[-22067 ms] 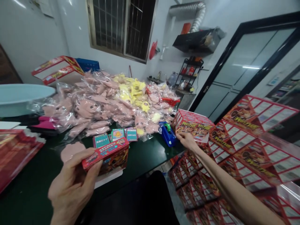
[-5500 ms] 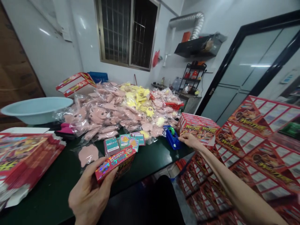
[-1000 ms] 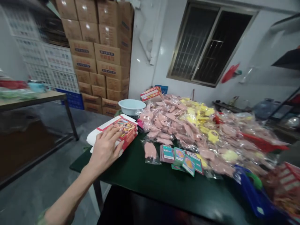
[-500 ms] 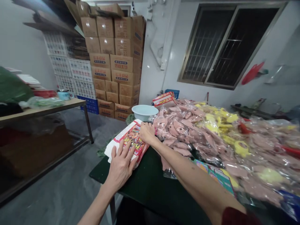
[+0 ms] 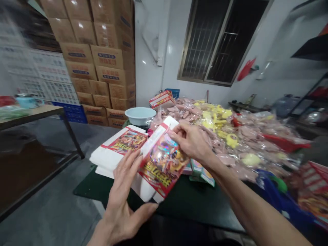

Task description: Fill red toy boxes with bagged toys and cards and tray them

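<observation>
Right hand [image 5: 191, 140] is closed on the upper right edge of a red printed carton [image 5: 164, 160], thumb and fingers pinching it; left hand [image 5: 124, 191] is open, fingers along the carton's left edge and thumb by its lower corner, firm contact there not determinable. Carton is held tilted above the worktop [image 5: 194, 210], near its front edge, left of middle. Just beside it, at the left end of the worktop, lies a stack of cartons [image 5: 128, 140], white flaps covering part of the left edge. Carton and right wrist obstruct the view of the printed cards [image 5: 207, 176]; the right forearm crosses before the bagged pink pieces [image 5: 188, 111] and yellow pieces [image 5: 216, 121], heaped toward the back edge. A pale blue basin [image 5: 140, 117] stands by the far left corner, a red display box [image 5: 161, 99] near the back edge. Toward the right end: a blue tape dispenser [image 5: 274, 194], blurred, and a striped red box [image 5: 316, 194], cut off by the frame. Beyond the left edge: brown shipping boxes [image 5: 110, 75], stacked.
</observation>
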A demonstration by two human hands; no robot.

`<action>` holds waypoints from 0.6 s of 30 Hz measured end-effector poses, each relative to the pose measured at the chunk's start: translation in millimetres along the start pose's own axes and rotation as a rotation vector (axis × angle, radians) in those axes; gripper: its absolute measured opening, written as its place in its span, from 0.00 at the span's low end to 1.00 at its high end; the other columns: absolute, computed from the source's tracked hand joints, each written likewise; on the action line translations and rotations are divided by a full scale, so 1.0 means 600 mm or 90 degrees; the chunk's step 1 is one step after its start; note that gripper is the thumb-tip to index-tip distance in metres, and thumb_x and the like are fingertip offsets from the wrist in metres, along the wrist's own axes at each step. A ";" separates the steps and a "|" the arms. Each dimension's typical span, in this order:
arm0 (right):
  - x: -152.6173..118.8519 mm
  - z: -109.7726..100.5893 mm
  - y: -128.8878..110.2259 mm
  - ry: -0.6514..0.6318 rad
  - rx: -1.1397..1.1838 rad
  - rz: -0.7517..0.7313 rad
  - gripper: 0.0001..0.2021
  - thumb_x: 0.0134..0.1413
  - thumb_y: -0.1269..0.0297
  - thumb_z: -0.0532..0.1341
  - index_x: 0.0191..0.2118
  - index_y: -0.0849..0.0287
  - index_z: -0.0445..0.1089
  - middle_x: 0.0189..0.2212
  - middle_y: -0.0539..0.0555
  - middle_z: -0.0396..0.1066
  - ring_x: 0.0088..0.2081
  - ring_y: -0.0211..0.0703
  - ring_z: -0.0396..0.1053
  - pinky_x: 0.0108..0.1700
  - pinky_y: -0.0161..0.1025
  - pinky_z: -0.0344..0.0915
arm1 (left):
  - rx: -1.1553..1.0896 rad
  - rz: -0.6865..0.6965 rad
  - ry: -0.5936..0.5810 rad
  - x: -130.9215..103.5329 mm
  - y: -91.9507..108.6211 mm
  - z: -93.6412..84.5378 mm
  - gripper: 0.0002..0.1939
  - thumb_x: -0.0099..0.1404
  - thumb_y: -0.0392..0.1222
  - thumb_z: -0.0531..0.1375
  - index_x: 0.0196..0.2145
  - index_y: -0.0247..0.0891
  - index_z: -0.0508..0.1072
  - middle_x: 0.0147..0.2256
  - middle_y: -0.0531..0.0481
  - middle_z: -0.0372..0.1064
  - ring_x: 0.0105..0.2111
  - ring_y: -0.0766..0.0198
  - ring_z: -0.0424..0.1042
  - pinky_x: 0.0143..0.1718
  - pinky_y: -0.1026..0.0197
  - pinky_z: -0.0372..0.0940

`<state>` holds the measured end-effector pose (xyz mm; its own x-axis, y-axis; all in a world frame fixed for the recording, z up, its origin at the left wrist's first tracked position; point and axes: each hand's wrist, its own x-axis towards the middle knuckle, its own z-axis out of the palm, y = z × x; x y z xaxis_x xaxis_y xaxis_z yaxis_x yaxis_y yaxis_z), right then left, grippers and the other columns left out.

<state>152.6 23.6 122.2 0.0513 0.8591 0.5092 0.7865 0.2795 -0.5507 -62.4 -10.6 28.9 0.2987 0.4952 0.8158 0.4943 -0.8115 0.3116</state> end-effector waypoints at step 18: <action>-0.257 -0.052 0.064 0.093 0.085 -0.066 0.09 0.54 0.74 0.54 0.40 0.53 0.58 0.31 0.49 0.68 0.30 0.37 0.69 0.32 0.36 0.64 | -0.448 -0.142 -0.172 -0.024 0.156 0.201 0.17 0.59 0.41 0.59 0.46 0.37 0.70 0.30 0.49 0.73 0.27 0.64 0.71 0.28 0.66 0.67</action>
<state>194.2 -111.4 43.1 0.0711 0.7539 0.6531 0.7040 0.4259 -0.5683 77.8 -56.2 -12.1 0.4856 0.6547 0.5792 -0.0407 -0.6450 0.7631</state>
